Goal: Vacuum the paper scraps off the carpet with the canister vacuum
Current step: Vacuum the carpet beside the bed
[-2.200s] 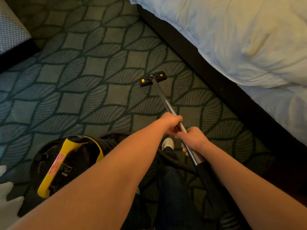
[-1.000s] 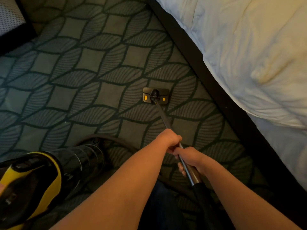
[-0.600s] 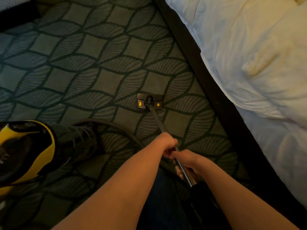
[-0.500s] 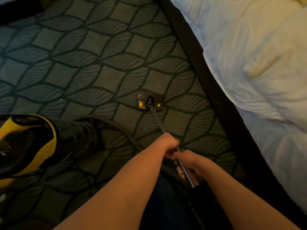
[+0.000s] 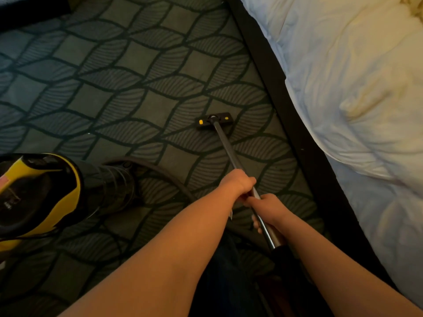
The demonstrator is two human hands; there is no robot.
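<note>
Down on the leaf-patterned carpet (image 5: 114, 76) beside the bed, the black floor nozzle (image 5: 214, 120) with its two yellow spots sits flat, near the dark bed base (image 5: 274, 76) but apart from it. From its middle the metal wand (image 5: 225, 145) slants back toward me and to the right.

My left hand (image 5: 237, 184) is wrapped round the wand from above, knuckles up, fingers curled tight about the tube. My right hand (image 5: 270, 208) grips the same tube just behind it, closer to my body, the two hands touching or very nearly so; my right fingertips show under the tube. Behind my right hand the metal ends in a black cuff (image 5: 281, 255).

At my left the canister vacuum (image 5: 39, 195), black with a yellow band, lies on the carpet, partly cut off by the frame edge. Its dark hose (image 5: 160, 170) arcs from the canister's front across the carpet and passes out of sight under my forearms.

One tiny pale fleck (image 5: 88, 133) lies on the carpet well to the left of the nozzle; it is too small for me to tell what it is.

A rumpled white duvet (image 5: 343, 88) covers the bed on the right. My dark trouser leg (image 5: 224, 271) shows between my arms.
</note>
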